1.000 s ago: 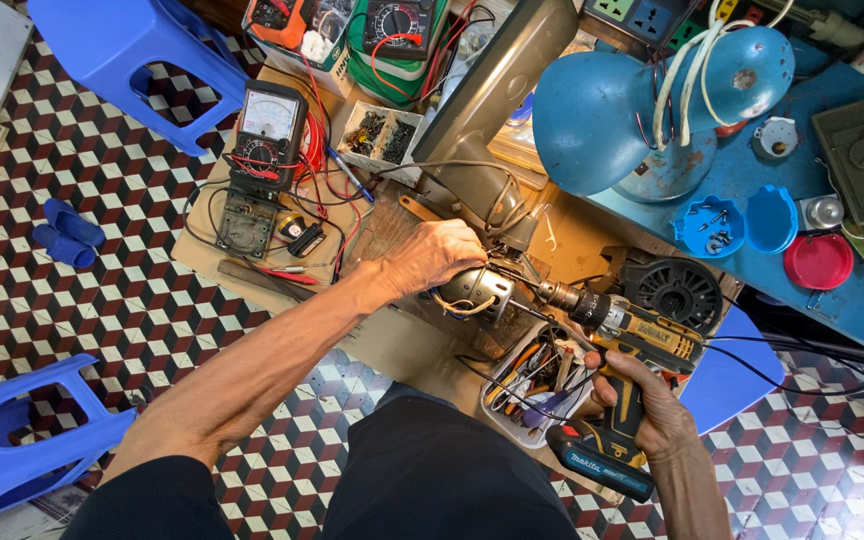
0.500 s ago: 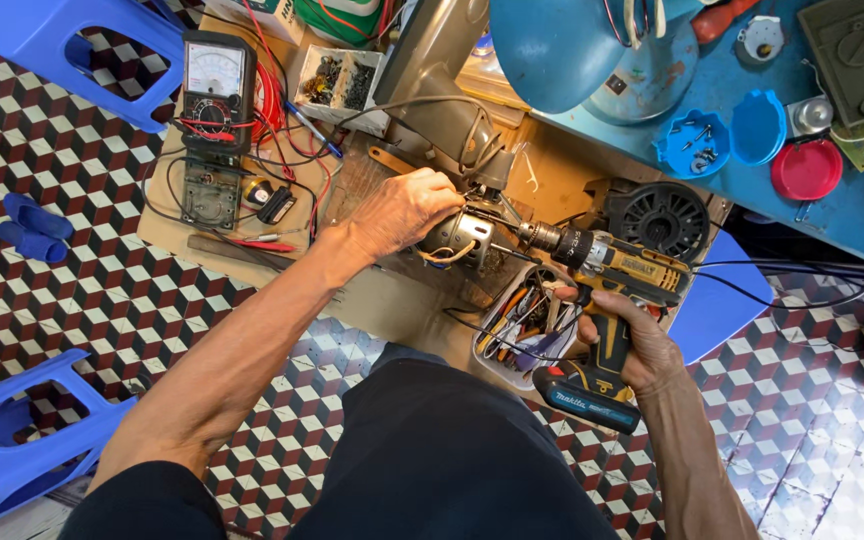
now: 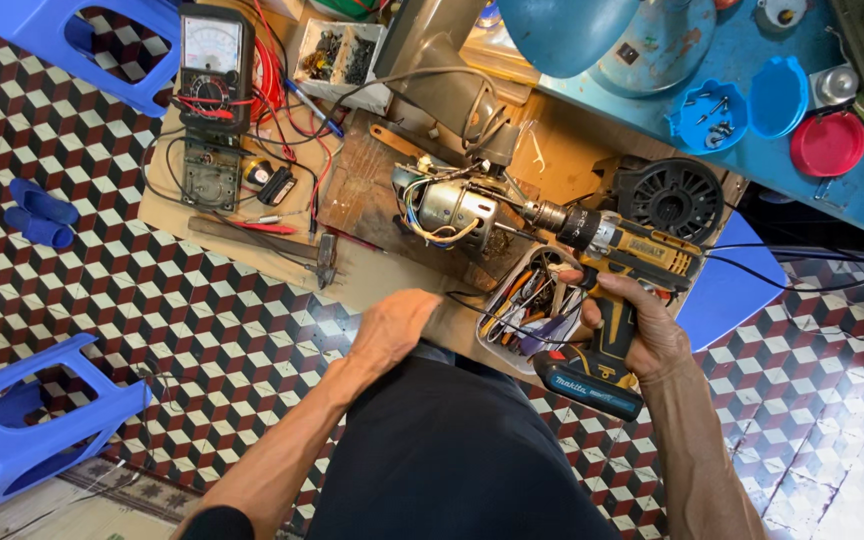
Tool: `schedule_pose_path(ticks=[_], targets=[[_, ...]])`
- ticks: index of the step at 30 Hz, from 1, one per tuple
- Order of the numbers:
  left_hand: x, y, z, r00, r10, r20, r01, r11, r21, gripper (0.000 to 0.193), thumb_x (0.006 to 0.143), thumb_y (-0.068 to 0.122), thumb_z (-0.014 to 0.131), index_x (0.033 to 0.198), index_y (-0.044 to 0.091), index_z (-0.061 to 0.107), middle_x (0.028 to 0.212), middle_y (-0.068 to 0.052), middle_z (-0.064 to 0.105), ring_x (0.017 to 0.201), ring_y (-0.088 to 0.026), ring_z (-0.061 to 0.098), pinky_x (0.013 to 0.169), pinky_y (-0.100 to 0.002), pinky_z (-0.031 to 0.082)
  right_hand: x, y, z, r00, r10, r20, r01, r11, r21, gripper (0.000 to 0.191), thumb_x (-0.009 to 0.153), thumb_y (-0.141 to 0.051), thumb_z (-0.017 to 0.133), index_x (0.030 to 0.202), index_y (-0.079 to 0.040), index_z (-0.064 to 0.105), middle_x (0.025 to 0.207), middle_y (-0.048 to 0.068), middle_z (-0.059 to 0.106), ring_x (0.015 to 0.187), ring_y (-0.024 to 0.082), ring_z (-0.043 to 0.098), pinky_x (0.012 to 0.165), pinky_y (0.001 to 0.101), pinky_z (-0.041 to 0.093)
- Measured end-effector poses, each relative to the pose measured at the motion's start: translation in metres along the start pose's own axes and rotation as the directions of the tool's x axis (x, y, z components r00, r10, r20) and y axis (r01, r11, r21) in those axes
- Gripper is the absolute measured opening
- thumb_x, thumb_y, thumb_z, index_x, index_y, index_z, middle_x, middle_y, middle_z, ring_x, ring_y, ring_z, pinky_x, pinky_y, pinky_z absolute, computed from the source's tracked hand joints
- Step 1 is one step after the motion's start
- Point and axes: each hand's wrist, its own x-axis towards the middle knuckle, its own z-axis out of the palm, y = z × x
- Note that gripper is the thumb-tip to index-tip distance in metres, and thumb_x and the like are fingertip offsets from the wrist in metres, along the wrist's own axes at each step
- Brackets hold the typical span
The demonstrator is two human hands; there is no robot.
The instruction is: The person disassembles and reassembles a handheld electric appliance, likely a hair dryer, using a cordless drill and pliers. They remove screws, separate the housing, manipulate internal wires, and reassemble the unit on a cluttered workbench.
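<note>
Now the cordless drill [image 3: 620, 270], yellow and black with a dark battery base, is sitting in the right hand [image 3: 642, 325]. Its fingers [image 3: 597, 280] are wrapping tight around the grip, just under the body, thumb side facing the tool tray. The chuck is pointing left and meeting the shaft of a small electric motor [image 3: 449, 208], which is lying on a worn wooden board [image 3: 372, 185] with coloured wires looping around it. The drill is hanging above a tray of hand tools [image 3: 524, 310] at the edge of the low work surface.

The left hand [image 3: 392, 325] is resting by the person's knee, well apart from drill and motor, fingers curled loosely and holding nothing that is showing.

Further out, an analogue multimeter [image 3: 214, 62] is lying at the upper left with red leads, a hammer [image 3: 297, 245] below it, and a black fan-like part [image 3: 674, 195] right of the drill. Blue plastic stools [image 3: 27, 420] are standing on the patterned tile floor [image 3: 102, 300].
</note>
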Motion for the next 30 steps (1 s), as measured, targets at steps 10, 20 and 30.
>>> schedule_pose_path(ticks=[10, 20, 30], targets=[[0.003, -0.005, 0.061, 0.988, -0.085, 0.129, 0.07, 0.99, 0.119, 0.029, 0.097, 0.019, 0.061, 0.124, 0.017, 0.068, 0.082, -0.016, 0.074, 0.074, -0.036, 0.071, 0.071, -0.049, 0.056, -0.016, -0.011, -0.004, 0.997, -0.063, -0.036, 0.058, 0.988, -0.14, 0.035, 0.092, -0.004, 0.068, 0.124, 0.007, 0.06, 0.116, 0.032, 0.07, 0.069, 0.019, 0.07, 0.059, 0.0256, 0.061], [-0.024, 0.016, 0.057, 0.988, 0.063, 0.142, -0.072, 0.996, 0.058, 0.015, 0.098, 0.026, 0.073, 0.095, 0.014, 0.064, 0.081, -0.009, 0.071, 0.075, -0.03, 0.07, 0.071, -0.044, 0.056, -0.132, 0.002, -0.047, 0.886, -0.414, -0.21, 0.409, 0.91, -0.068, 0.038, 0.089, 0.005, 0.067, 0.127, 0.005, 0.059, 0.121, 0.023, 0.067, 0.106, 0.031, 0.077, 0.057, 0.027, 0.058], [-0.004, 0.015, 0.152, 0.905, -0.067, 0.42, 0.015, 0.992, 0.127, 0.032, 0.093, 0.019, 0.061, 0.118, 0.0, 0.059, 0.105, -0.022, 0.069, 0.089, -0.042, 0.068, 0.08, -0.052, 0.054, -0.207, 0.055, -0.133, 0.795, -0.513, -0.325, 0.552, 0.833, 0.036, 0.047, 0.097, -0.003, 0.064, 0.139, 0.011, 0.049, 0.12, 0.029, 0.068, 0.077, 0.026, 0.065, 0.07, 0.037, 0.058]])
